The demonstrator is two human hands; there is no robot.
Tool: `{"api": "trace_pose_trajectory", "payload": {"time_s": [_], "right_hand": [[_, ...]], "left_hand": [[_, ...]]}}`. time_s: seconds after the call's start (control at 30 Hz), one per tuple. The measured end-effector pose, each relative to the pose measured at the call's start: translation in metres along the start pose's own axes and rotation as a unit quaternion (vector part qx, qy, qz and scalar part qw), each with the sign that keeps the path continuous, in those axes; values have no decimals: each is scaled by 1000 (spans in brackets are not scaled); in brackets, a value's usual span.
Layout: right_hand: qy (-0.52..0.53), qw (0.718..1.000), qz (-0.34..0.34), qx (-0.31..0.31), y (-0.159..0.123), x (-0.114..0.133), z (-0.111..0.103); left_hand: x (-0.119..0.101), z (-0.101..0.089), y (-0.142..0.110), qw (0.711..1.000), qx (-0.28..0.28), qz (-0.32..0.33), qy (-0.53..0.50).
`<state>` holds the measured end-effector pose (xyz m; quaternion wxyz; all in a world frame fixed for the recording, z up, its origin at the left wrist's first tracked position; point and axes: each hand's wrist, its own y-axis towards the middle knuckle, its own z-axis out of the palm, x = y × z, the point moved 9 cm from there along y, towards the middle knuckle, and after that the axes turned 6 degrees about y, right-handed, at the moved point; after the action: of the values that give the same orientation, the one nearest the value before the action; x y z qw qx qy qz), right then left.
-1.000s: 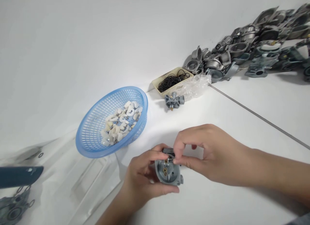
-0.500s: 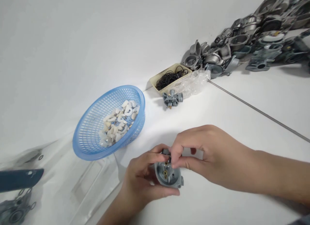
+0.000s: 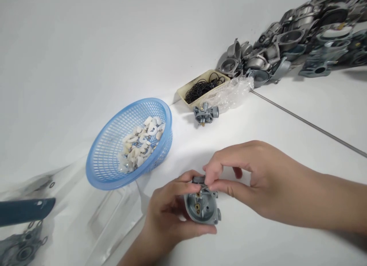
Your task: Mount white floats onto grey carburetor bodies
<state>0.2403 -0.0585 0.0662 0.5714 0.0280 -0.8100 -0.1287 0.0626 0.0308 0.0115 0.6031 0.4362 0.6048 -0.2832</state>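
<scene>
Carburetor [image 3: 203, 210] is grey, brass inside, left hand [image 3: 169, 208] clasping it, right hand [image 3: 254, 176] pinching pin [image 3: 204, 187].

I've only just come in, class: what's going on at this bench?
A person's left hand grips a metal carburetor body with its open side up, brass fittings showing inside. The right hand pinches something small and thin at its upper edge, too unclear to name. Beyond them are a blue basket of white plastic pieces, a second small carburetor, and a cream tray holding black rings. Metal parts are heaped farther right.
</scene>
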Motion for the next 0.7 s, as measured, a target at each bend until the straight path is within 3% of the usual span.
{"api": "trace_pose_trajectory", "payload": {"time_s": [0.4,0.7], "right_hand": [[1,1000,15,2,-2,-7,5],[4,1000,16,4,-2,-6,4]], "left_hand": [[0,-7,-1,999,-20,18,37],[-2,-3,-1,999,-4,32,20]]}}
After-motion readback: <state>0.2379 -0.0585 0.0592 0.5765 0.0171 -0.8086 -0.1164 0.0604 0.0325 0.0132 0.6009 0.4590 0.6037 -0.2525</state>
